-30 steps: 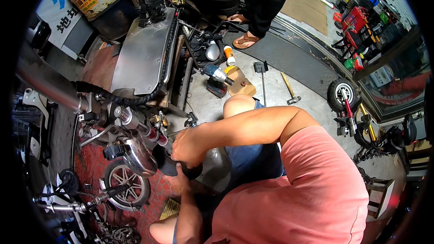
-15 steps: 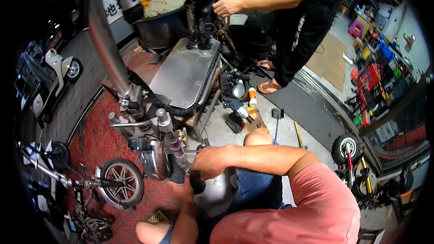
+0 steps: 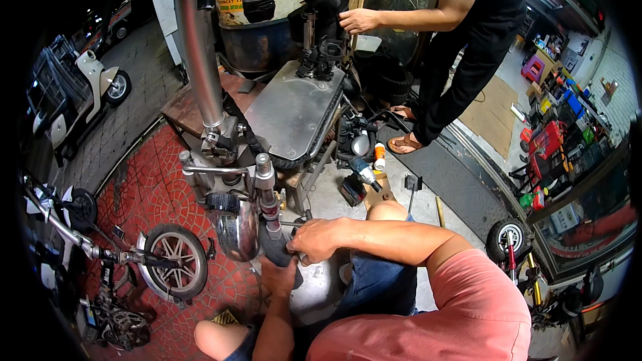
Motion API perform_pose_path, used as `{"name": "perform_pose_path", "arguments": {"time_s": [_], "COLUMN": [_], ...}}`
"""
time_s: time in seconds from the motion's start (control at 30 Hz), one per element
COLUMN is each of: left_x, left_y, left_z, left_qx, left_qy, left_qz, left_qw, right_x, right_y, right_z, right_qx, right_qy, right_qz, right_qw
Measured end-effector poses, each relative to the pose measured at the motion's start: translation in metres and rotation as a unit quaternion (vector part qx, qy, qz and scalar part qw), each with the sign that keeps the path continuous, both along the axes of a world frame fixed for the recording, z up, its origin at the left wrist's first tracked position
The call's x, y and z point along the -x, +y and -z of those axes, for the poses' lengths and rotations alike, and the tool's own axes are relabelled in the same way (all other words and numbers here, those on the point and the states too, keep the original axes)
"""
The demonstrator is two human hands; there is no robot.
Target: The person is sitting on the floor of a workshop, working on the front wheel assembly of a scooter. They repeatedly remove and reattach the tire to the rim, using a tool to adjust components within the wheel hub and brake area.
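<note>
An upright scooter front end with a chromed fork leg and a polished mudguard stands before me. My left hand is wrapped from below round a dark grey part at the foot of that leg. My right hand is closed against the right side of the same part; what its fingertips hold is hidden. A thin metal rod sticks out just above my right fingers.
A co-worker's hand touches parts above a metal deck. Ahead lie a drill, an orange-white bottle and a long-handled tool. A detached wheel is at left, another at right.
The view has tilted upward since a second ago, bringing the co-worker's arms and more of the surroundings into sight. My hands stay at the fork's foot, with slight shifts of the fingers.
</note>
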State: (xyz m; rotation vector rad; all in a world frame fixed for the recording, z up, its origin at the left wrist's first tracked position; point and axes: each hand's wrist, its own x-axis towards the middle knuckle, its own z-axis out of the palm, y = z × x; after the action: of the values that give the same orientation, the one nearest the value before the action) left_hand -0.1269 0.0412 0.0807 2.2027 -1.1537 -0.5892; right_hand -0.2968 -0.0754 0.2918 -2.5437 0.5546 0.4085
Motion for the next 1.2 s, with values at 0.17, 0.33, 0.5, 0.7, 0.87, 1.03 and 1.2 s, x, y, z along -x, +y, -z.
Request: {"name": "perform_pose_path", "arguments": {"time_s": [0.17,0.33,0.5,0.7,0.87,1.03,1.2], "left_x": [0.006,0.0,-0.008,-0.025,-0.026,-0.022,-0.026], "left_y": [-0.003,-0.009,-0.005,0.003,0.006,0.007,0.007], "left_z": [0.007,0.021,0.024,0.032,0.03,0.017,0.025], "left_qx": [0.045,0.06,0.072,0.018,0.032,0.045,0.06], "left_qy": [-0.003,-0.028,0.004,-0.007,0.02,0.065,0.06], "left_qz": [0.01,-0.009,-0.014,-0.038,-0.052,-0.065,-0.083], "left_qw": [0.999,0.998,0.997,0.999,0.998,0.995,0.993], "right_x": [0.002,0.005,0.007,0.004,0.004,0.007,0.004], "right_y": [-0.005,-0.007,-0.005,-0.002,-0.001,0.0,-0.001], "right_z": [0.013,0.012,0.009,-0.005,-0.005,-0.005,-0.005], "right_qx": [-0.003,-0.008,-0.003,-0.009,-0.001,0.009,0.005], "right_qy": [-0.006,0.002,0.039,0.026,0.007,-0.008,0.01], "right_qz": [-0.004,-0.001,0.021,0.025,0.013,0.01,0.016], "right_qw": [1.0,1.0,0.999,0.999,1.0,1.0,1.0]}}
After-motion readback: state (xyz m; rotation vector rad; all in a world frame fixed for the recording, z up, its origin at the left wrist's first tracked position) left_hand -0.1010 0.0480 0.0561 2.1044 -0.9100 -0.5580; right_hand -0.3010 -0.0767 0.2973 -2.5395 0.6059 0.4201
